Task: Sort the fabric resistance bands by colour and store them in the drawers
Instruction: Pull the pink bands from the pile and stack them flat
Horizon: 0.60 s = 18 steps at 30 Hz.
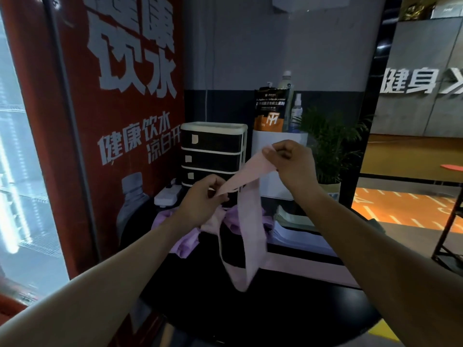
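Observation:
I hold a pink fabric band (246, 179) stretched between both hands above the dark counter. My left hand (200, 199) pinches its lower end, and my right hand (290, 161) pinches its upper end. The rest of the band hangs down in a long loop (248, 246) toward me. Under my left hand lies a pile of purple and pink bands (186, 240) on the counter. A small drawer unit (213, 151) with dark drawers in a cream frame stands behind the pile; its drawers are closed and carry small paper labels.
A white power strip (167, 194) lies left of the drawers. A white container (278, 166) holding a pouch, bottles and a spray bottle stands to the right, with a potted plant (330, 149) beside it. Stacked papers (298, 229) lie on the counter. A red vending machine (120, 121) is on the left.

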Motion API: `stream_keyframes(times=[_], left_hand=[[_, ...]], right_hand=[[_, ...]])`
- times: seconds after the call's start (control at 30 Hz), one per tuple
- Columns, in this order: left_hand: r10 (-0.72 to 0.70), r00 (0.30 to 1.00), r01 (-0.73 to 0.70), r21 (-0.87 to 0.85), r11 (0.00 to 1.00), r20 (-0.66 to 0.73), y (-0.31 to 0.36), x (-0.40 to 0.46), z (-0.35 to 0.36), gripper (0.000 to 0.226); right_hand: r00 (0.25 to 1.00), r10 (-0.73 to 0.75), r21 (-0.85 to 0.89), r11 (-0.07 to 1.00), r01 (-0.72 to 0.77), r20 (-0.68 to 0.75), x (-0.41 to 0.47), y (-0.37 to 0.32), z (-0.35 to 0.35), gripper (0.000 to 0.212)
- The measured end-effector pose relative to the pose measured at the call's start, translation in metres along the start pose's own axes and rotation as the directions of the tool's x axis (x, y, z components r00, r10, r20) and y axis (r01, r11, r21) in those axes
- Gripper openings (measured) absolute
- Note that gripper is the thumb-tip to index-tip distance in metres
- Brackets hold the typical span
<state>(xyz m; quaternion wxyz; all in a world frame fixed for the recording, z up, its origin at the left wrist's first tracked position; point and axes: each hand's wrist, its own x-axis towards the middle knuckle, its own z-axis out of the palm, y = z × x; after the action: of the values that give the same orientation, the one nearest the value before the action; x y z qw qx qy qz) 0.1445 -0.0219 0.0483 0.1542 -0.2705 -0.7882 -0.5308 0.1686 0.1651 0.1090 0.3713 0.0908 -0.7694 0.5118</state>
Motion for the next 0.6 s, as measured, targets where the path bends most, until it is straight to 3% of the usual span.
stream_keyframes(times=[0.23, 0.4, 0.53, 0.6], left_hand=[[-0.093, 0.988, 0.112, -0.155, 0.982, 0.126, 0.018, -0.011, -0.007, 0.022], [-0.139, 0.963, 0.137, 0.026, 0.99, 0.23, 0.021, -0.022, -0.013, 0.009], [-0.182, 0.949, 0.195, -0.023, 0.981, 0.257, 0.019, -0.031, -0.016, 0.052], [-0.199, 0.928, 0.227, -0.054, 0.972, 0.316, 0.017, -0.038, -0.017, 0.057]], right_hand=[[0.997, 0.067, -0.038, 0.997, -0.068, -0.039, -0.011, -0.004, -0.012, 0.016], [0.996, 0.074, -0.078, 0.994, -0.078, -0.054, -0.023, -0.008, -0.023, 0.018], [0.991, 0.102, -0.088, 0.99, -0.11, -0.088, -0.03, -0.005, -0.029, 0.018], [0.986, 0.114, -0.085, 0.989, -0.125, -0.125, -0.035, -0.003, -0.032, 0.017]])
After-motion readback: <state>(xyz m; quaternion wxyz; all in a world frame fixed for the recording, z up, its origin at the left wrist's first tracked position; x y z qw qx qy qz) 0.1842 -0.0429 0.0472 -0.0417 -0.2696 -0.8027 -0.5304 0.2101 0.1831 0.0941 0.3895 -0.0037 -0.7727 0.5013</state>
